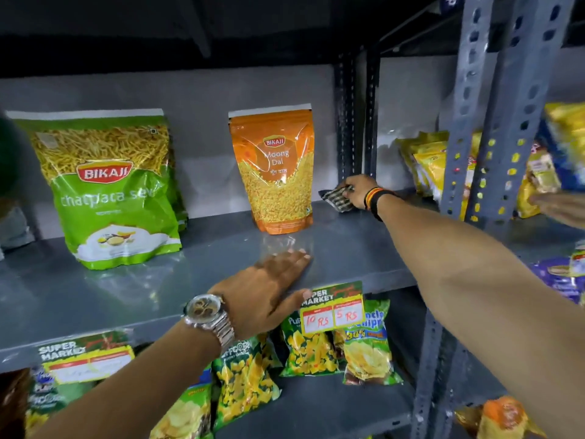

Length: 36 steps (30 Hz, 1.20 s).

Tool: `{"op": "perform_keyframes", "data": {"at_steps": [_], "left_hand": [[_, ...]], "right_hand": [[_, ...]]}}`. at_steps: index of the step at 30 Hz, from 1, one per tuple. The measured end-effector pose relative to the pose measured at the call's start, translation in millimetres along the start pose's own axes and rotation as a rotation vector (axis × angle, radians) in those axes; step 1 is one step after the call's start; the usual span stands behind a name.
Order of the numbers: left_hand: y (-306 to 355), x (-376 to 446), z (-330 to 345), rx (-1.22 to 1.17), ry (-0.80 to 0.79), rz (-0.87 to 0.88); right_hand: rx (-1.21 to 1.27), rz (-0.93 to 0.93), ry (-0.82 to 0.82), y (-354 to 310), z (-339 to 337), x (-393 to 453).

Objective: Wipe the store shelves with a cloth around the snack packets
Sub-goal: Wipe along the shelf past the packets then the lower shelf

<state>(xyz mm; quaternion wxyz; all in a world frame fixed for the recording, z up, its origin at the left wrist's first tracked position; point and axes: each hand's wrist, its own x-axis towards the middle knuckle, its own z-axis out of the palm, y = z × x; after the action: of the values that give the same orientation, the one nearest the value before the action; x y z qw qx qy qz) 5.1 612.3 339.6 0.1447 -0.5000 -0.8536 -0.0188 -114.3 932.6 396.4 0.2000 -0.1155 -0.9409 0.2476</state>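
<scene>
A grey metal shelf (205, 264) holds a green Bikaji sev packet (107, 191) at the left and an orange Moong Dal pouch (275, 169) in the middle, both upright. My right hand (359, 190) reaches to the back right corner of the shelf, just right of the orange pouch, and presses a dark checked cloth (337, 198) onto the surface. My left hand (269, 293) lies flat on the shelf's front edge with fingers spread, holding nothing, a watch on its wrist.
Slotted grey uprights (493, 122) stand at the right, with yellow packets (430, 163) behind them. Another person's hand (560, 204) shows at the far right edge. Green snack packets (316, 350) and price tags (332, 308) fill the shelf below.
</scene>
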Motion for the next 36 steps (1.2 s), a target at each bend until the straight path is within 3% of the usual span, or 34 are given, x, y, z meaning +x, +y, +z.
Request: {"op": "perform_keyframes", "data": {"at_steps": [10,22,26,31,34,36], "left_hand": [[-8.4,7.5,5.4,0.025,-0.011,0.012],[-7.6,9.9,2.1,0.018,-0.046,0.005],[-9.9,8.5,5.8,0.019,-0.048,0.027],[-11.7,6.4,3.5,-0.01,-0.085,0.012],[-17.0,-1.8,1.8,-0.024,-0.079,-0.007],[-22.7,-13.7,-1.6,-0.013,-0.059,-0.025]], "right_hand": [[-0.208,-0.035,-0.328,5.4,22.1,55.1],[-0.141,-0.135,-0.383,-11.8,-3.9,-37.7],[-0.157,-0.169,-0.511,-28.7,-37.4,-90.8],[-0.234,-0.045,-0.273,-30.5,-59.7,-117.6],[-0.458,0.104,-0.243,-26.5,-51.1,-136.7],[-0.498,0.089,-0.243,-36.9,-50.4,-151.9]]}}
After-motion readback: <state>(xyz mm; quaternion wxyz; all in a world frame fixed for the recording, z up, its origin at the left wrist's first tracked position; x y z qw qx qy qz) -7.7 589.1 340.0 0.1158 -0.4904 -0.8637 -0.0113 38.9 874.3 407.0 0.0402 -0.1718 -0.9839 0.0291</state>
